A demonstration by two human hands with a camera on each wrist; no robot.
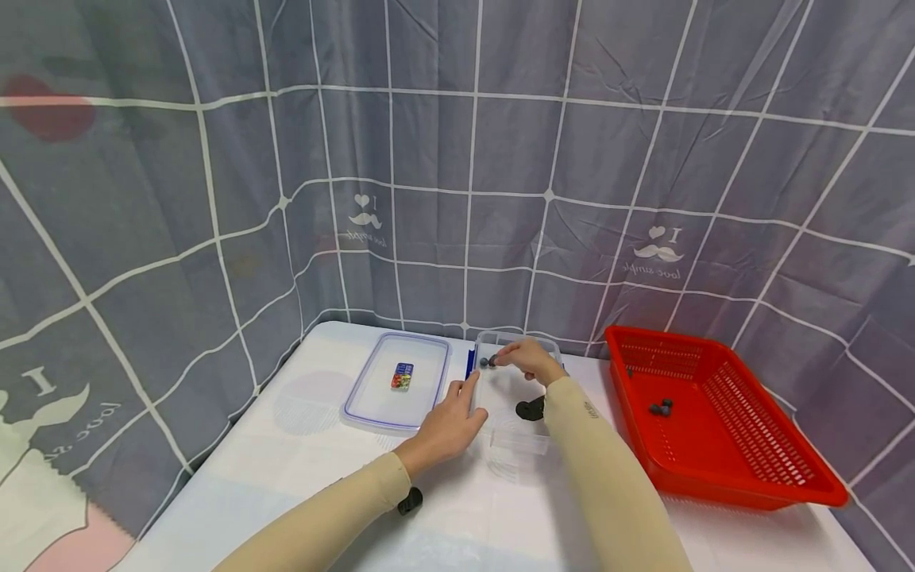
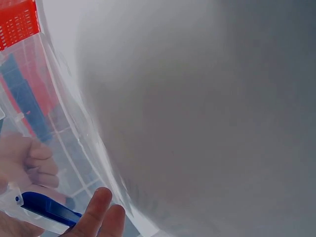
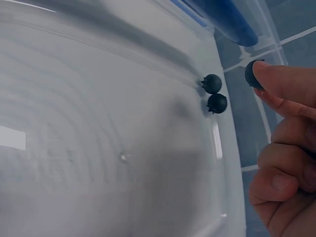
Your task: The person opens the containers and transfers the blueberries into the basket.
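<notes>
My right hand (image 1: pixel 530 359) pinches a blueberry (image 3: pixel 252 74) between thumb and finger at the far end of a clear plastic container (image 1: pixel 500 393). Two more blueberries (image 3: pixel 214 94) lie side by side on the container's floor, close to its end wall, in the right wrist view. At the container's left side is my left hand (image 1: pixel 446 421), its index finger stretched out and fingertips right at the rim by a blue clip (image 2: pixel 47 206). To the left, the container's lid (image 1: pixel 368 393) with a blue edge lies flat on the table, bearing a small colourful label (image 1: pixel 402 377).
A red perforated basket (image 1: pixel 750 499) stands at the right of the table with several blueberries (image 1: pixel 666 408) inside. The white-covered table (image 1: pixel 314 461) meets a grey checked curtain (image 1: pixel 429 143) at the back and sides.
</notes>
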